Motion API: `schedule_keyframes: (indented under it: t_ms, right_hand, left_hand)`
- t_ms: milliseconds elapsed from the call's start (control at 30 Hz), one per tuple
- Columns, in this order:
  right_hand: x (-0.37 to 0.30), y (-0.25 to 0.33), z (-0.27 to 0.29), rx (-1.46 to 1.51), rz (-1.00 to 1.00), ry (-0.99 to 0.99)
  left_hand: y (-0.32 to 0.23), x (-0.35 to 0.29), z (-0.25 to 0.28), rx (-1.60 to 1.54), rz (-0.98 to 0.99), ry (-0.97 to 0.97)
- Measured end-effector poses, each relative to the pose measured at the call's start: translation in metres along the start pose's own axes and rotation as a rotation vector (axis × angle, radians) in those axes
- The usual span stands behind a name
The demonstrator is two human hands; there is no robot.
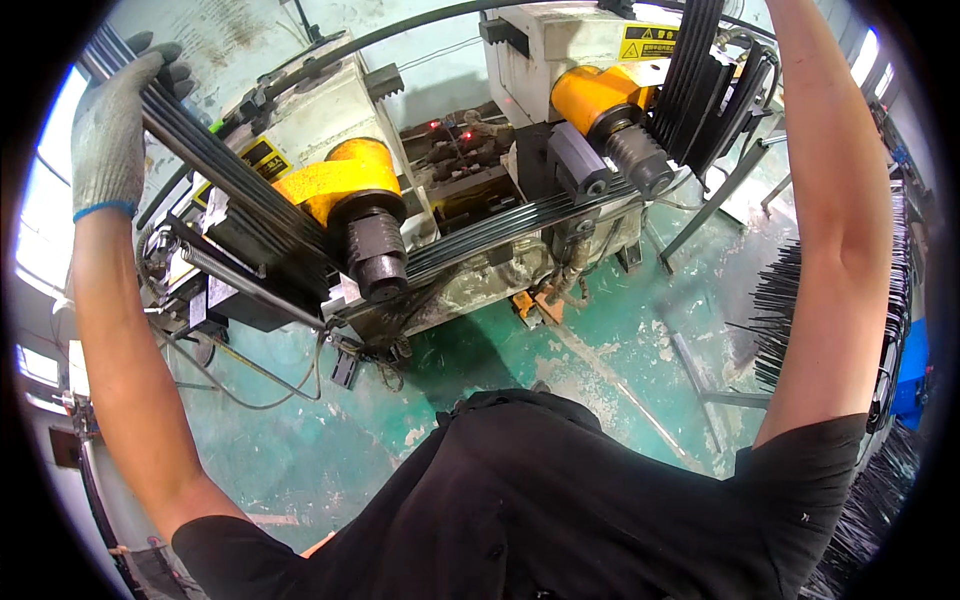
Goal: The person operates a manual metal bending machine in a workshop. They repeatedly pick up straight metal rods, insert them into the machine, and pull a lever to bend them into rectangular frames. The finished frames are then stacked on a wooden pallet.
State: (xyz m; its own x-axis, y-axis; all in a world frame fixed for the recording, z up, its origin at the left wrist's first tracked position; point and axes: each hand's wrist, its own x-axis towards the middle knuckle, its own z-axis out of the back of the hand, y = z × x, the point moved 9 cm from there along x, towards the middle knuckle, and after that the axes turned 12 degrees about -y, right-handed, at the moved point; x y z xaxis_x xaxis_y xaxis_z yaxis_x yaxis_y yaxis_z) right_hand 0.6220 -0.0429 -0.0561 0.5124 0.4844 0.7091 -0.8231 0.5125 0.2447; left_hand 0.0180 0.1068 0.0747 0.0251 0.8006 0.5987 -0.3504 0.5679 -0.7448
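My left hand [112, 135], in a grey knit glove with a blue cuff, is at the upper left. Its fingers are wrapped around a bundle of dark metal rods [230, 170]. The rods slope down to a ribbed dark roller [377, 245] under a yellow arm [345, 180] of a bending machine. They run across the machine's front as a flat row [520, 218]. On the right they rise steeply past a second roller [638, 155] with its own yellow arm [590, 95]. My right forearm reaches up past the top edge, so my right hand is out of the picture.
A grey clamp block [577, 165] sits over the rods between the rollers. White machine housings [530, 70] stand behind. Many thin dark rods [780, 310] are stacked at the right. Hoses and a metal bar [640, 410] lie on the worn green floor [330, 440].
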Motion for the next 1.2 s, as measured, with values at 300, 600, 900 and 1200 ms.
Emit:
schedule_keyframes:
  t_ms: [300,600,900,1200]
  right_hand:
    - [-0.001,0.007,-0.009,0.006,0.034,0.018]
    - [0.003,0.009,-0.016,0.011,0.072,0.024]
    - [0.009,0.013,-0.021,0.042,0.113,0.032]
    - [0.014,-0.007,0.017,-0.015,0.119,-0.025]
  left_hand:
    - [-0.007,-0.013,-0.004,0.033,-0.021,-0.037]
    - [0.003,-0.011,-0.006,-0.018,0.082,-0.153]
    - [-0.005,-0.019,-0.006,0.056,0.128,-0.222]
    - [-0.036,-0.019,0.018,0.367,-0.177,-0.181]
